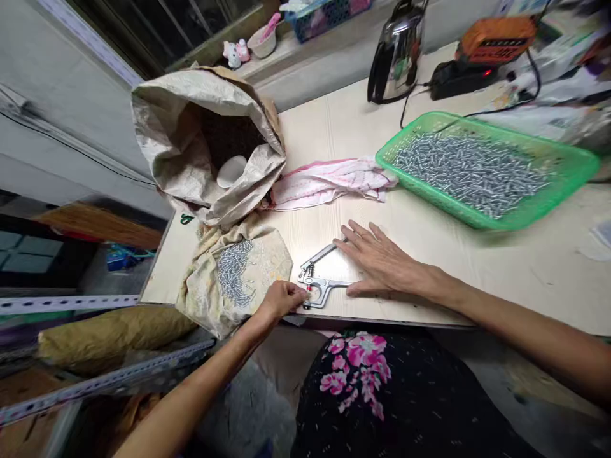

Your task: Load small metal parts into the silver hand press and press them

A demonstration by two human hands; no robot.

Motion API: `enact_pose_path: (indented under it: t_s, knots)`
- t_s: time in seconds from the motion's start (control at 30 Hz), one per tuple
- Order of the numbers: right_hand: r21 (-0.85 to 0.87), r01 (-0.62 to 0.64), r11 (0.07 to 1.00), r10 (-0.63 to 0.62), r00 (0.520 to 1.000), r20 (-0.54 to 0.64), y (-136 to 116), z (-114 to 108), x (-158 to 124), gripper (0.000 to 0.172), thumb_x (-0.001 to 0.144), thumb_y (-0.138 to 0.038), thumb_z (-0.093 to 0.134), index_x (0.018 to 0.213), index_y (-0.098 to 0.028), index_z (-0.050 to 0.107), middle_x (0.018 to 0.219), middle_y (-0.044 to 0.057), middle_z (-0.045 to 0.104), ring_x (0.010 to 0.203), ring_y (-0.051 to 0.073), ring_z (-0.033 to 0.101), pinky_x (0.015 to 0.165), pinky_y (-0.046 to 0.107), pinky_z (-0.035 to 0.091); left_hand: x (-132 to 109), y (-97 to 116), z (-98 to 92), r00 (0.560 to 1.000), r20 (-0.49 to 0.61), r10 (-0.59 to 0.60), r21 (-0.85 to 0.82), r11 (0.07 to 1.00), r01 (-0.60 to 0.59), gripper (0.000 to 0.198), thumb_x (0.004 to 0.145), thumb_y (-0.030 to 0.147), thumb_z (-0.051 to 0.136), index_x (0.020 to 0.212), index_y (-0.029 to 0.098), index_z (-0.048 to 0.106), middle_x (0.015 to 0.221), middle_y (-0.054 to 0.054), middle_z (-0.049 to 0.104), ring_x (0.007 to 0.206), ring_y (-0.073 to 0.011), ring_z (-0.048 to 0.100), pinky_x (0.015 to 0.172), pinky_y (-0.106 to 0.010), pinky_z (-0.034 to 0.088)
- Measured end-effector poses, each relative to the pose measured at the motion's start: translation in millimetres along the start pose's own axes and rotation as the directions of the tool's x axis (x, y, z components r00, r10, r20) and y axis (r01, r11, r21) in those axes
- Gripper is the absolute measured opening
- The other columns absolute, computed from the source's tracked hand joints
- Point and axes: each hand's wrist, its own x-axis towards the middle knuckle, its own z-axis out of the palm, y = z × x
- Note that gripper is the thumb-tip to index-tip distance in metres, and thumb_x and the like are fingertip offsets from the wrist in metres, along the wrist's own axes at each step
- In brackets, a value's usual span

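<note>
Pliers: the metal pliers (326, 289) lie at the front edge of the bench (429, 267), right of its front left corner; the head points left and the two handles stand apart.
Your left hand: your left hand (282, 299) reaches over the front edge to the head of the pliers, thumb and fingertips drawn together beside a small red part; whether they pinch the tool or a loose piece, you cannot tell from here.
Your right hand: your right hand (379, 257) is open, fingers spread, palm down at the handle ends, thumb by the lower handle and fingertips by the upper one; it is not closed around them.
Cloth: a patterned cloth (270, 254) covers the front left corner, just beside your left hand, and bears a loose heap of small metal pins (235, 270).
Sack: an open sack (162, 127) stands behind the cloth toward the back left corner, a white bowl (231, 172) inside its mouth.
Towel: a pink and white towel (334, 181) lies crumpled between the sack and the green basket (539, 216).
Green basket: it sits toward the right of the bench, back from the front edge, holding many similar metal pieces (468, 168).
Back edge: a kettle (397, 60) stands there; to its right, an orange device (499, 41) is above a black box (458, 79) showing a red light.
</note>
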Motion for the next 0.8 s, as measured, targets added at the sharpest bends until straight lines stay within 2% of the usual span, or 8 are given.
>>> enact_pose_path:
  t_s: [0.13,0.3,0.5,0.6,0.63,0.7,0.73,0.8]
  knots:
    - [0.015,0.034,0.999,-0.035,0.999,0.035,6,1,5,0.104,0.07,-0.071,0.066,0.146,-0.007,0.033,0.148,0.028,0.035,0.14,0.044,0.023,0.11,0.067,0.015,1,-2,2.1,1.0,-0.011,0.004,-0.022,1.0,-0.004,0.049,0.059,0.062,0.062,0.057,0.013,0.061,0.048,0.002,0.045,0.048,-0.0091,0.038,0.048,-0.023,0.03]
    - [0.022,0.024,0.999,-0.023,1.0,-0.021,-2,-7,3,0.081,0.077,-0.057,0.066,0.139,-0.013,0.04,0.131,0.02,0.054,0.122,0.037,0.046,0.106,0.069,0.02,2,-6,3.9,1.0,-0.018,0.004,-0.037,0.999,-0.005,0.047,0.06,0.061,0.064,0.054,0.015,0.057,0.046,0.002,0.046,0.046,-0.0087,0.039,0.047,-0.022,0.029]
    - [0.04,0.023,0.999,-0.021,0.999,-0.041,-12,-14,-4,0.065,0.083,-0.045,0.066,0.136,-0.015,0.043,0.116,0.014,0.062,0.109,0.032,0.053,0.106,0.067,0.021,2,-8,3.5,0.999,-0.033,0.007,0.001,1.0,-0.007,0.046,0.068,0.058,0.062,0.054,0.015,0.056,0.046,0.002,0.048,0.046,-0.0092,0.041,0.049,-0.023,0.031]
    - [0.056,0.043,0.998,-0.039,0.997,-0.071,-15,-12,-7,0.059,0.085,-0.039,0.066,0.135,-0.016,0.043,0.11,0.012,0.064,0.104,0.029,0.055,0.108,0.063,0.022,-10,-1,6.6,0.992,-0.113,0.061,0.169,0.985,-0.041,0.042,0.079,0.05,0.06,0.057,0.015,0.06,0.052,0.0,0.052,0.051,-0.0122,0.049,0.054,-0.024,0.037]
    - [0.059,0.046,0.997,-0.04,0.996,-0.085,-15,-10,-8,0.057,0.086,-0.037,0.065,0.135,-0.016,0.044,0.108,0.011,0.064,0.102,0.028,0.055,0.108,0.062,0.023,-15,3,9.2,0.975,-0.182,0.131,0.261,0.962,-0.08,0.038,0.082,0.046,0.059,0.062,0.014,0.063,0.059,-0.001,0.056,0.058,-0.0143,0.053,0.058,-0.026,0.041]
    - [0.061,0.047,0.997,-0.04,0.993,-0.109,-16,-6,-9,0.057,0.086,-0.035,0.066,0.135,-0.016,0.043,0.106,0.011,0.064,0.102,0.028,0.056,0.108,0.059,0.026,-24,12,16.9,0.889,-0.289,0.355,0.458,0.867,-0.197,0.025,0.086,0.038,0.061,0.08,0.015,0.068,0.08,-0.006,0.063,0.077,-0.0199,0.06,0.069,-0.03,0.047]
    - [0.061,0.046,0.997,-0.039,0.992,-0.119,-16,-4,-9,0.059,0.086,-0.035,0.066,0.136,-0.016,0.042,0.107,0.011,0.064,0.102,0.028,0.056,0.108,0.057,0.027,-25,18,21.3,0.828,-0.292,0.479,0.542,0.796,-0.27,0.021,0.087,0.035,0.062,0.092,0.016,0.068,0.091,-0.008,0.064,0.088,-0.0226,0.061,0.076,-0.033,0.049]
    - [0.068,0.046,0.997,-0.037,0.99,-0.137,-16,1,-10,0.066,0.084,-0.037,0.067,0.139,-0.015,0.037,0.109,0.011,0.064,0.104,0.028,0.055,0.108,0.056,0.029,-21,30,29.0,0.718,-0.191,0.67,0.65,0.634,-0.419,0.033,0.086,0.033,0.065,0.115,0.018,0.06,0.114,-0.012,0.061,0.109,-0.0276,0.056,0.089,-0.041,0.049]
